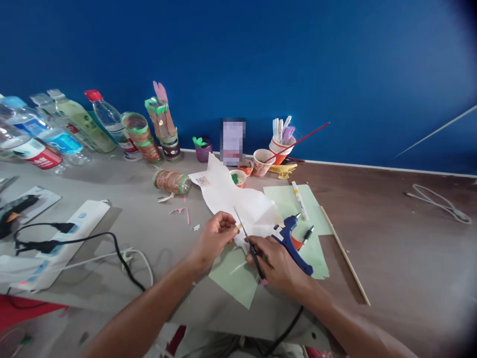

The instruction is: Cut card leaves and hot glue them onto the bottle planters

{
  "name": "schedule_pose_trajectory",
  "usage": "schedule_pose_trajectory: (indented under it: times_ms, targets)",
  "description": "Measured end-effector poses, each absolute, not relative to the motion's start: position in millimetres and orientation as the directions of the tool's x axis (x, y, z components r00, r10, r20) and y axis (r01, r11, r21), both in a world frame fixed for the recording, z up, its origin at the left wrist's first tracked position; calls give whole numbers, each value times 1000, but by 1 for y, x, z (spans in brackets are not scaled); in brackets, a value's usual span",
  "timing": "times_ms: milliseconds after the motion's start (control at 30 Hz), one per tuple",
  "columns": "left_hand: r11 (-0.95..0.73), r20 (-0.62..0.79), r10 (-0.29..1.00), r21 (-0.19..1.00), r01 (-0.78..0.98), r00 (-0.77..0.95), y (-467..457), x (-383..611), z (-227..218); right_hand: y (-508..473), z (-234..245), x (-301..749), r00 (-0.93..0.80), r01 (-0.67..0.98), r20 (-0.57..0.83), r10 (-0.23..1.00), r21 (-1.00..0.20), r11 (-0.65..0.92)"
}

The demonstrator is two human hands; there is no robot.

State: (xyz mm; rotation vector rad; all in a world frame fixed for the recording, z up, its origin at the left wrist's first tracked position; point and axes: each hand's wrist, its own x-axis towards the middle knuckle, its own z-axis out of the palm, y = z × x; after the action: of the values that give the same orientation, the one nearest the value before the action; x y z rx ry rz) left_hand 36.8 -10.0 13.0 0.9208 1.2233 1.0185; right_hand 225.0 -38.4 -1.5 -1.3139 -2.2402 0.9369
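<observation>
In the head view my left hand [219, 231] pinches a small yellowish piece [239, 226], too small to name surely. My right hand [274, 256] grips a pair of scissors [243, 226] with dark handles, its blades pointing up and away, close beside the yellowish piece. Under and beyond both hands lies a crumpled white paper sheet [238, 201] with a printed code on one corner. Pale green paper [238, 283] is spread below my hands. A blue glue gun [292, 243] rests on more green paper just right of my right hand.
Several plastic bottles [108, 117] and painted bottle crafts [162, 124] line the back left. Paper cups [263, 163] stand by the wall, one holding a red stick. A power strip [70, 243] with cables is at left; a wooden stick [346, 256] and a white cable [439, 201] lie at right.
</observation>
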Motion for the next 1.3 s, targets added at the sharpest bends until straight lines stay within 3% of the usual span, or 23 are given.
schedule_pose_trajectory:
  times_ms: [333,767,1033,1300]
  targets:
    - [270,-266,963,953,-138,48,-7,31,10,-38,0,227,-488,629,-54,871,-714,308]
    - [216,-214,976,969,-122,28,-5,24,8,-41,1,224,-525,655,-10,851,-643,397]
    - [217,-219,976,963,-160,3,-5,25,11,-41,5,225,-456,620,-17,890,-723,304]
    - [206,-206,978,965,-161,14,-5,26,10,-42,5,224,-463,626,-7,886,-710,322]
